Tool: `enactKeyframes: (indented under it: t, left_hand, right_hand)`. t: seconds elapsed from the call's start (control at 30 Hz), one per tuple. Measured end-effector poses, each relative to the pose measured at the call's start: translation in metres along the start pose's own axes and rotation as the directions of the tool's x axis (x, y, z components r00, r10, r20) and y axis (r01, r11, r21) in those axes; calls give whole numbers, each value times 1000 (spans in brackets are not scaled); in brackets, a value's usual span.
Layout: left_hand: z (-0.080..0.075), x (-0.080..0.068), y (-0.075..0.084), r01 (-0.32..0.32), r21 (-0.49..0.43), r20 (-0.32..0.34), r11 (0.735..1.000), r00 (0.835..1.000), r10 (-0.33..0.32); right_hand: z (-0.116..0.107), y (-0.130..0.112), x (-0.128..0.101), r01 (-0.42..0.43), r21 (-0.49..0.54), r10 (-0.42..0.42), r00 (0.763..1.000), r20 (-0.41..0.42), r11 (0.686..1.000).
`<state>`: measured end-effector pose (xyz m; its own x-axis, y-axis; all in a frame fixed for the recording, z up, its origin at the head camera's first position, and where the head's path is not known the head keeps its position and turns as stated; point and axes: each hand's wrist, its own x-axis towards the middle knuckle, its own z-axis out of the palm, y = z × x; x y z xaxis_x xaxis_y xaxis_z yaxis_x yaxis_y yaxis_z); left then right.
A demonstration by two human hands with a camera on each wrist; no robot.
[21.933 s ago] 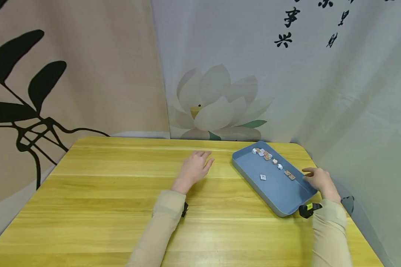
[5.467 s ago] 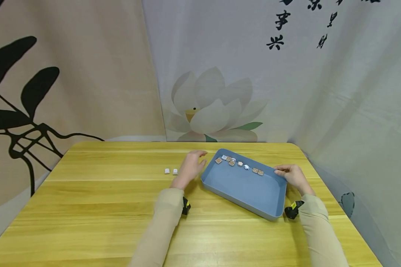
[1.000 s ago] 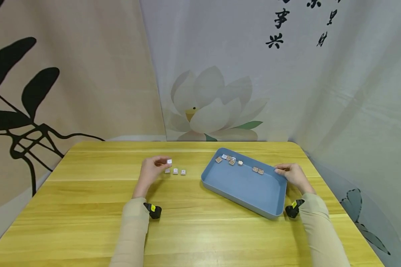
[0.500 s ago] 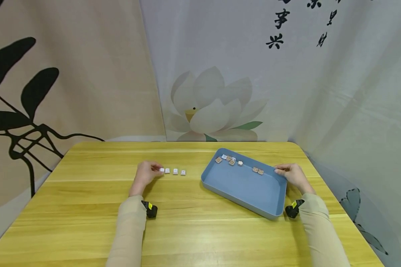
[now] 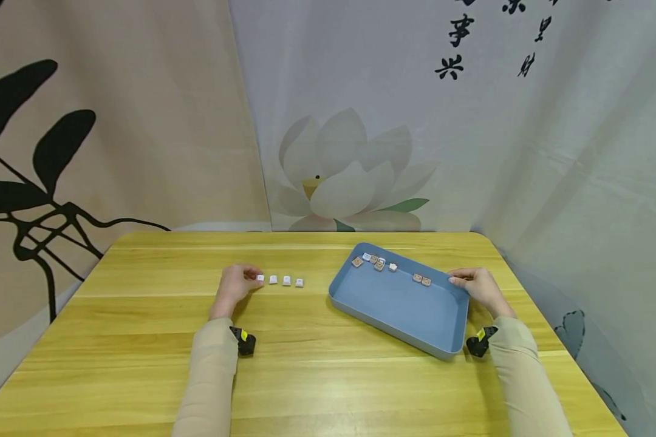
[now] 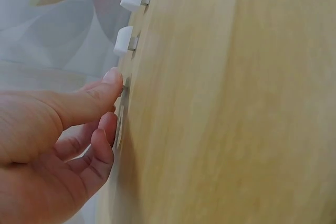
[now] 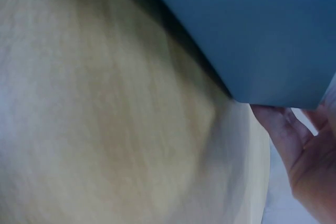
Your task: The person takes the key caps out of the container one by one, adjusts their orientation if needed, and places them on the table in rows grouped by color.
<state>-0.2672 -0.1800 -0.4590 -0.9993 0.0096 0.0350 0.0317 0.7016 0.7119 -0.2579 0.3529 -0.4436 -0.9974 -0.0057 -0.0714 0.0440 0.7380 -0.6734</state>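
My left hand point(image 5: 236, 287) pinches a small white keycap-like piece point(image 5: 260, 277) between thumb and fingertips, low over the table at the left end of a row. Three similar white pieces continue that row to the right: one point(image 5: 273, 280), a second point(image 5: 287, 281) and a third point(image 5: 299, 283). In the left wrist view a row piece point(image 6: 124, 40) shows a white top on a narrower grey base; the thumb mostly hides the pinched one. My right hand point(image 5: 480, 287) grips the blue tray point(image 5: 399, 340) at its right corner, thumb at the rim.
Inside the tray, several small pieces lie along the back wall, such as a brown square point(image 5: 357, 262), a white one point(image 5: 366, 257) and a brown one point(image 5: 426, 281). The wooden table point(image 5: 317, 376) ends at a printed curtain point(image 5: 208, 121) behind.
Long ago the tray sat farther right and the table held no pieces. A second ago the left hand held the white piece above the row; it has lowered it and slid it slightly left.
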Motion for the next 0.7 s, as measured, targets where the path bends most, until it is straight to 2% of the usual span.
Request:
enactKeyframes:
  t: [0.43,0.6,0.7]
  left_hand:
    - [-6,-2,-1,18,-12,41,1000,999,-18]
    - [-9,-2,8,10,6,59,1000,998,-11]
    - [-4,0,16,-12,27,46,1000,999,11]
  right_hand:
    - [0,1,0,9,1,-9,1000,-8,1000]
    - [-1,0,0,2,3,-2,1000,-2,1000]
    - [0,1,0,-2,6,2,1000,-6,1000]
